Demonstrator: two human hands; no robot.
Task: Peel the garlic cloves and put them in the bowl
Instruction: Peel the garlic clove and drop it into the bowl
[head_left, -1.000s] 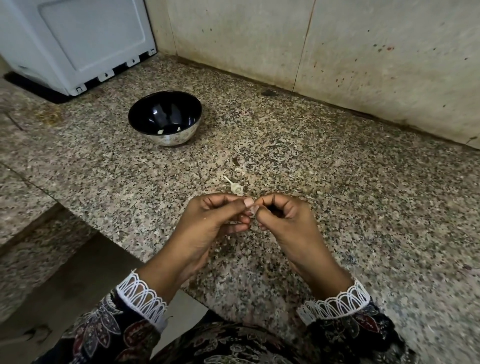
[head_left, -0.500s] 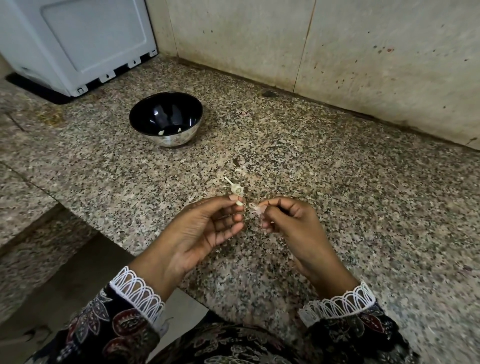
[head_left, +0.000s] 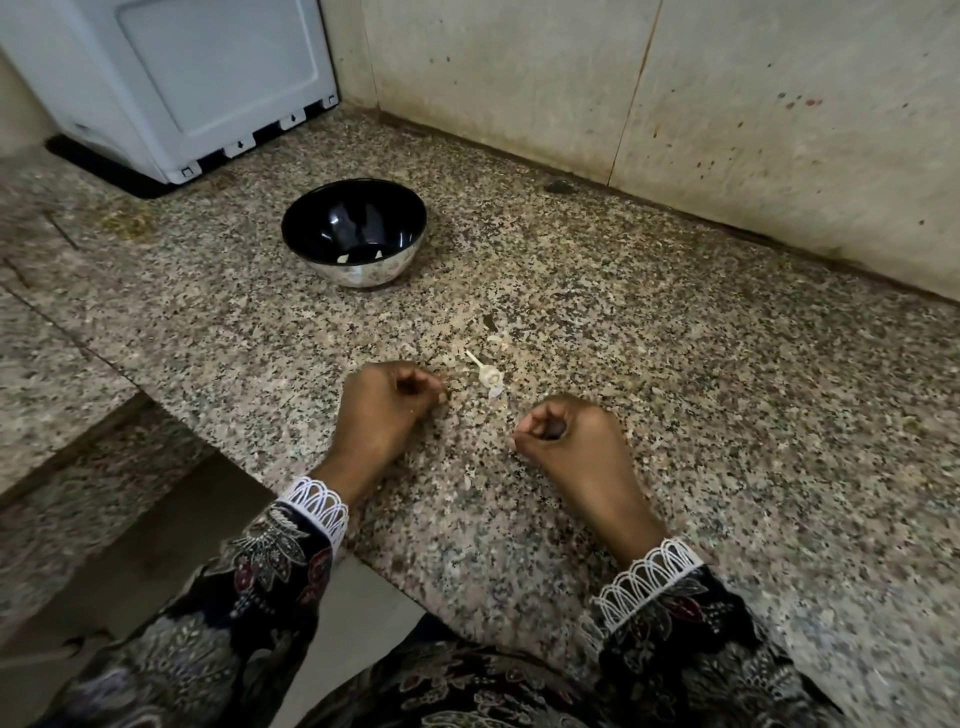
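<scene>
Both forearms reach forward, wrists in lace-edged patterned sleeves. The left hand (head_left: 387, 402) lies knuckles up with fingers curled under. The right hand (head_left: 563, 434) is apart from it, fingers curled inward into a loose fist, thumb against the fingertips; whether either pinches anything cannot be told.

Single head cam, wide-angle, worn at head height, faced fwd and steeply down onto granite counter (head_left: 649, 415). Close to both hands, left hand (head_left: 384, 410) and right hand (head_left: 566, 441) at centre frame, sleeves at bottom edge. Farther off: bowl (head_left: 358, 270), wall (head_left: 675, 104) along top. No 2nd view, so no overlap.
</scene>
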